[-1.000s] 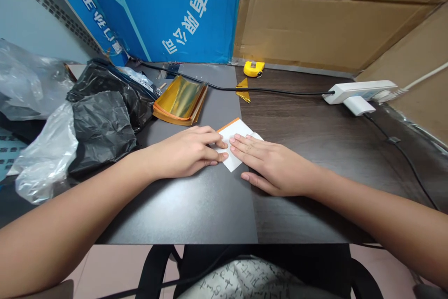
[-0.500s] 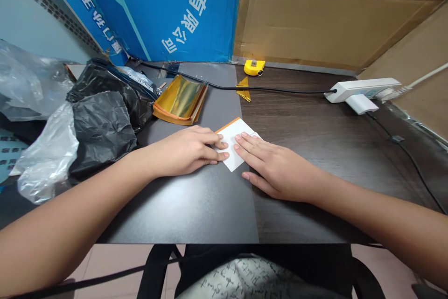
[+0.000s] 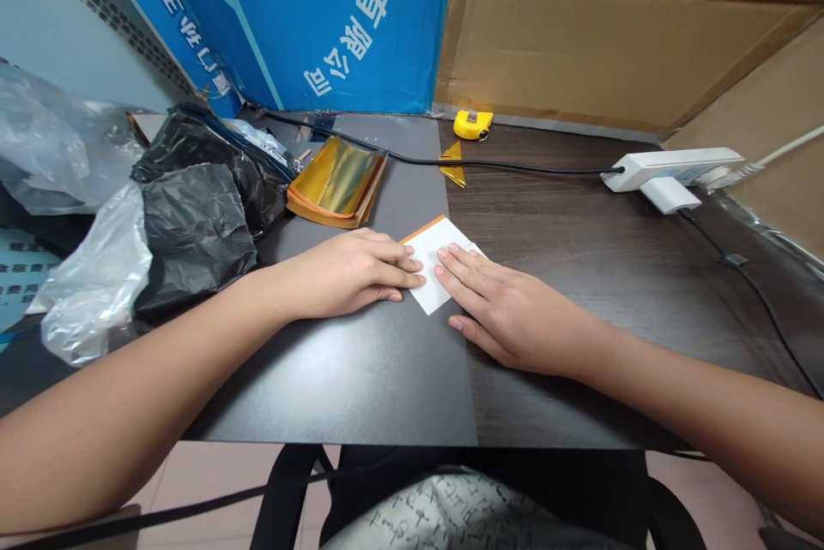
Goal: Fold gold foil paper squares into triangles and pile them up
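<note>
A small white sheet of paper (image 3: 430, 297) with an orange strip along its upper left edge lies flat on the desk, one corner toward me. My left hand (image 3: 360, 275) rests on its left side, fingers stretched out over the paper. Across the right side lies my right hand (image 3: 493, 297), palm down, fingers extended and thumb apart on the desk. Both hands are open and press on the sheet without gripping it. Behind my left hand sits a stack of gold foil paper (image 3: 338, 181), curling up at its ends. A folded gold triangle (image 3: 453, 164) lies beyond the sheet.
A yellow tape measure (image 3: 472, 124) stands by the cardboard wall (image 3: 579, 35). A black cable (image 3: 515, 164) crosses the desk to a white power strip (image 3: 682, 166). Crumpled black plastic bags (image 3: 193, 224) and clear plastic bags (image 3: 96, 293) pile up at the left.
The whole view has shifted slightly, so everything appears a little further right. Both hands stay on the paper in nearly the same pose.
</note>
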The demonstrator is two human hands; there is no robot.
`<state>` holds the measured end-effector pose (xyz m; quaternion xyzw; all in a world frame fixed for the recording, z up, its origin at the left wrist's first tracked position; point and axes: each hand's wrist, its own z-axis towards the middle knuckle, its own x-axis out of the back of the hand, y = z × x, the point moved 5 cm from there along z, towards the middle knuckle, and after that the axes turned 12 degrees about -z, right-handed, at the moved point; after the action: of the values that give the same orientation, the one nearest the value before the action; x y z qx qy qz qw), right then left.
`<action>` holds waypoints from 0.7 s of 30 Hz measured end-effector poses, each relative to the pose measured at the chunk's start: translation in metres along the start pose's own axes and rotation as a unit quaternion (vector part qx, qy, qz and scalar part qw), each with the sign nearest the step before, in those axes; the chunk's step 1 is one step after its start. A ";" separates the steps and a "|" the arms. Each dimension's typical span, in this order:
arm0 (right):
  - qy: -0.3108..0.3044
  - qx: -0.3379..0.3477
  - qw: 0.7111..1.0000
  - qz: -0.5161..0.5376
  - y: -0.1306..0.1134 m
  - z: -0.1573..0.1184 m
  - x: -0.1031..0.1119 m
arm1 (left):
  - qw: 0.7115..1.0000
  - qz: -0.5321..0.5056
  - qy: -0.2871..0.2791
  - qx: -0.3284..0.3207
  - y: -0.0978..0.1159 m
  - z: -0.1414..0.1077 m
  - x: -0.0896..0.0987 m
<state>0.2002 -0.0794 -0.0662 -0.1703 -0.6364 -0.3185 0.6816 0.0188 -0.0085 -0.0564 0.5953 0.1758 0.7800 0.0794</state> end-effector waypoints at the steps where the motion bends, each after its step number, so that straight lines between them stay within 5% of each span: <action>1: 0.003 0.002 1.000 -0.006 0.000 0.000 0.000 | 1.000 0.001 0.000 -0.001 0.000 0.000 0.000; 21: 0.016 -0.042 0.998 -0.038 -0.003 0.005 0.000 | 0.999 0.042 -0.011 0.005 0.007 0.003 0.000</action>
<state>0.1946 -0.0787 -0.0659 -0.1694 -0.6177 -0.3731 0.6713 0.0218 -0.0144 -0.0533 0.6110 0.1539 0.7752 0.0451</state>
